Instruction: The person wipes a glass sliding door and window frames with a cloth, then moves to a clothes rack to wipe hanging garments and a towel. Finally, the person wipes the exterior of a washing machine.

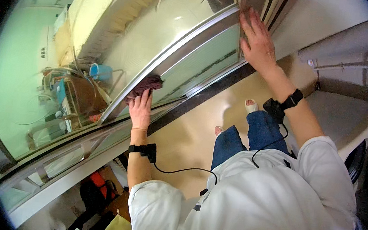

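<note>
My left hand (140,110) presses a crumpled dark maroon cloth (148,85) against the metal cross rail (193,42) of a glass sliding door. Its fingers lie over the near end of the cloth. Above the rail is a clear glass pane; below it sits a greenish ribbed panel (207,55). My right hand (260,44) rests with spread fingers on the door's upright frame (251,2), at the far end of the rail, and holds nothing. Black straps with small boxes and cables circle both wrists.
Through the glass show a blue bucket (101,72), a bed with pale bedding (92,7) and a cluttered heap of things. To my right stands a grey-topped bench or appliance (342,108), with a pipe above it. Bags and a yellow cloth (118,229) lie at lower left.
</note>
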The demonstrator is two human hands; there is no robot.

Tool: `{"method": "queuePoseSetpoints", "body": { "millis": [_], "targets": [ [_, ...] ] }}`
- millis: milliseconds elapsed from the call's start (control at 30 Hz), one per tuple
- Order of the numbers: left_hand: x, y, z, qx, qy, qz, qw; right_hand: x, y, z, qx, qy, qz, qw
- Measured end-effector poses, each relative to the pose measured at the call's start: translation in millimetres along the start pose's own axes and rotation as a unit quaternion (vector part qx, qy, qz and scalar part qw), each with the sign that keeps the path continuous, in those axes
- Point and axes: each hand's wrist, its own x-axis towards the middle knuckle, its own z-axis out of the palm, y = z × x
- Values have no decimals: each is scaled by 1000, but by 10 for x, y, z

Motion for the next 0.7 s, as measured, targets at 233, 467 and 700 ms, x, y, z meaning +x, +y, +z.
{"method": "queuePoseSetpoints", "body": {
  "millis": [233,467,700],
  "targets": [
    [-571,-204,617,0,54,-39,998,-141,-384,287,15,49,49,997],
    [-648,-88,1289,13,71,-10,997,-399,-649,567,115,-12,128,985],
    [77,291,1345,-30,73,27,997,-511,-550,899,88,-20,110,990]
  ]
}}
